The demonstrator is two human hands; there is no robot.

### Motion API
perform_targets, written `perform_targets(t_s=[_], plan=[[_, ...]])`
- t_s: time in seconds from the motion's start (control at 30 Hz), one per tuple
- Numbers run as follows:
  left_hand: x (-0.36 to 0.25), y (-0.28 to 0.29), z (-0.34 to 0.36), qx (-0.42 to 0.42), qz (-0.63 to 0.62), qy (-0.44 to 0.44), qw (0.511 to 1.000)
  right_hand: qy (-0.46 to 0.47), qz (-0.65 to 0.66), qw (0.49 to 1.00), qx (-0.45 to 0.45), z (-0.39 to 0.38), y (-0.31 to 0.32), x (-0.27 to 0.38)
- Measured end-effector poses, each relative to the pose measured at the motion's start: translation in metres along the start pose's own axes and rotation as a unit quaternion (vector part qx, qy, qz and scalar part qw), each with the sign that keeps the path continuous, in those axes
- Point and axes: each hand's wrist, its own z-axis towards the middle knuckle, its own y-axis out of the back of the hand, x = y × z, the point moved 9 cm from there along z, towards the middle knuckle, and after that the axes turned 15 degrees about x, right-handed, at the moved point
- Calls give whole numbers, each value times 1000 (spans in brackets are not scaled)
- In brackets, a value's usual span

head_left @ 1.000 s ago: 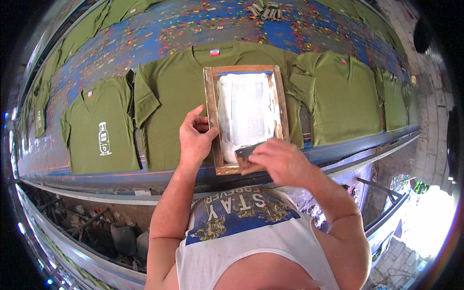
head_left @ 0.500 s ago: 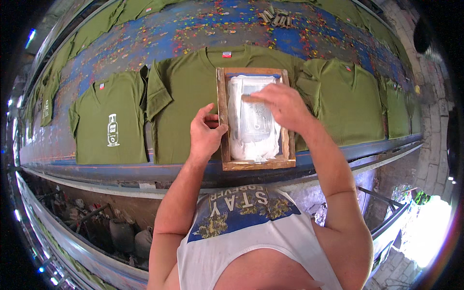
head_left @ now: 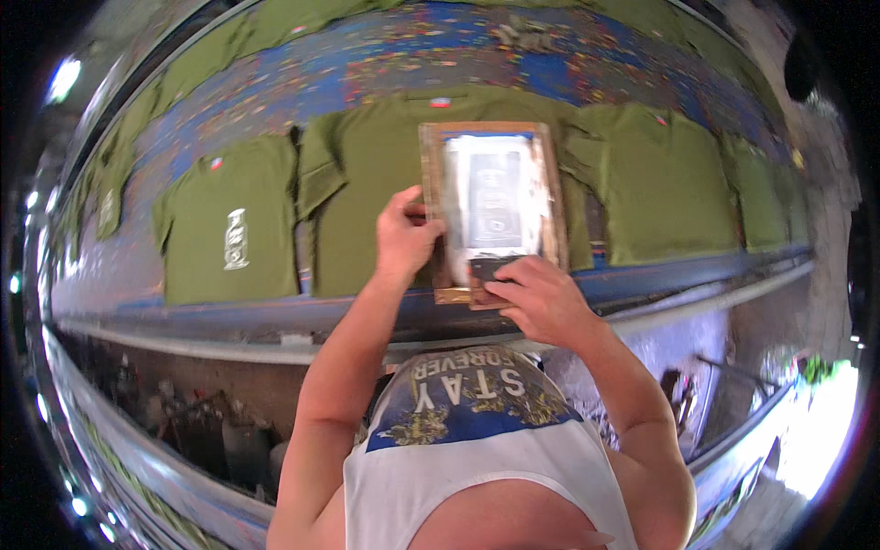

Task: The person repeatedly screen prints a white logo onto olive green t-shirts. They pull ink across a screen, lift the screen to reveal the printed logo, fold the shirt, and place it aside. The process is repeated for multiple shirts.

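Observation:
A wooden-framed printing screen (head_left: 556, 211) lies on an olive green T-shirt (head_left: 376, 156) in front of me. White ink surrounds the bottle-shaped stencil (head_left: 495, 197) on its mesh. My left hand (head_left: 406, 236) grips the left side of the frame, thumb against the wood. My right hand (head_left: 541, 298) is closed on a dark, wood-edged squeegee (head_left: 490, 273) at the near end of the screen. Motion blurs the picture somewhat. Another T-shirt (head_left: 197, 234) to the left bears a small white bottle print (head_left: 236, 240).
The long, paint-spattered blue table (head_left: 385, 78) carries several more green T-shirts, among them one to the right (head_left: 669, 197). A small heap of greyish pieces (head_left: 522, 35) lies farther back. Behind me, another table edge (head_left: 147, 449) runs along the left.
My right hand has drawn the squeegee from the upper part of the screen to its near end. The stencil shows more fully. My left hand still holds the frame; the whole view has shifted slightly.

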Motion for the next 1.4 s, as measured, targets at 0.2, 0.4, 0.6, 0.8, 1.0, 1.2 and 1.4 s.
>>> perform_targets(t_s=[0.2,0.4,0.6,0.8,1.0,1.2,1.4], plan=[[22,1,21,-23,34,-54,998,90,-12,987,-133,25,18,18],[1,3,-26,-56,-68,-129,988,164,-14,969,-185,35,42,78],[-53,88,-106,-13,-89,-165,982,219,27,961,-165,78,45,163],[-46,190,-155,31,-94,-181,979,341,13,929,-146,177,-5,283],[-56,214,-199,135,-114,-294,939,527,55,843,-96,260,-43,432],[-12,226,-222,174,-25,-202,964,611,118,780,-68,293,-85,532],[-10,245,-238,206,22,-263,942,618,73,780,-64,299,-111,549]])
